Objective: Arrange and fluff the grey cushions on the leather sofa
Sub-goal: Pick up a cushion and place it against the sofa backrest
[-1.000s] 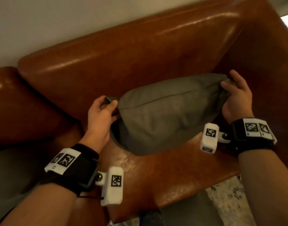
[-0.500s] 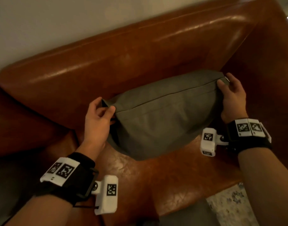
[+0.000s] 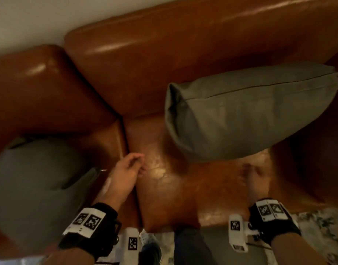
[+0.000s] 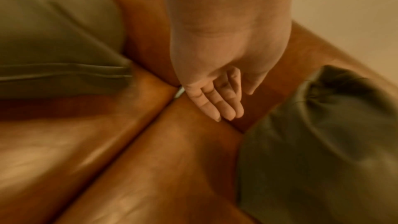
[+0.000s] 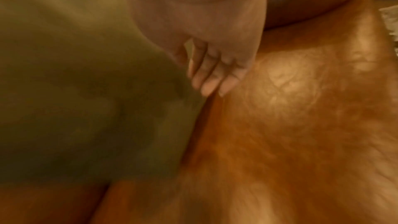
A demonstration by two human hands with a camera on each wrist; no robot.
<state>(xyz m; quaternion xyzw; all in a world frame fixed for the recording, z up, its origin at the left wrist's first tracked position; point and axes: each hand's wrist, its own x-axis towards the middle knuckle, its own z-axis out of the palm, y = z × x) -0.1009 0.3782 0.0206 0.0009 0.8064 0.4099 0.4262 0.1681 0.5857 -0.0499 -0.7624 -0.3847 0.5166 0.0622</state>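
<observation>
A grey cushion (image 3: 246,109) leans upright against the backrest of the brown leather sofa (image 3: 145,64), on the right seat; nothing holds it. It shows dark at the right of the left wrist view (image 4: 323,142) and at the left of the right wrist view (image 5: 75,91). A second grey cushion (image 3: 34,184) lies on the left seat, seen also in the left wrist view (image 4: 53,31). My left hand (image 3: 131,167) hovers over the seam between the seats, fingers relaxed and empty (image 4: 217,103). My right hand (image 3: 250,173), blurred, hangs just below the right cushion, fingers straight and empty (image 5: 213,77).
The sofa's front edge (image 3: 173,222) runs near my wrists. Below it lie a pale patterned rug (image 3: 321,236) and my dark shoe (image 3: 151,251). A white wall (image 3: 40,20) rises behind the backrest. The right armrest (image 3: 336,58) stands beside the right cushion.
Both hands have let go of the right cushion's corners and dropped towards the seat front. The cushion now stands alone against the backrest. The view has swung left, revealing the second cushion.
</observation>
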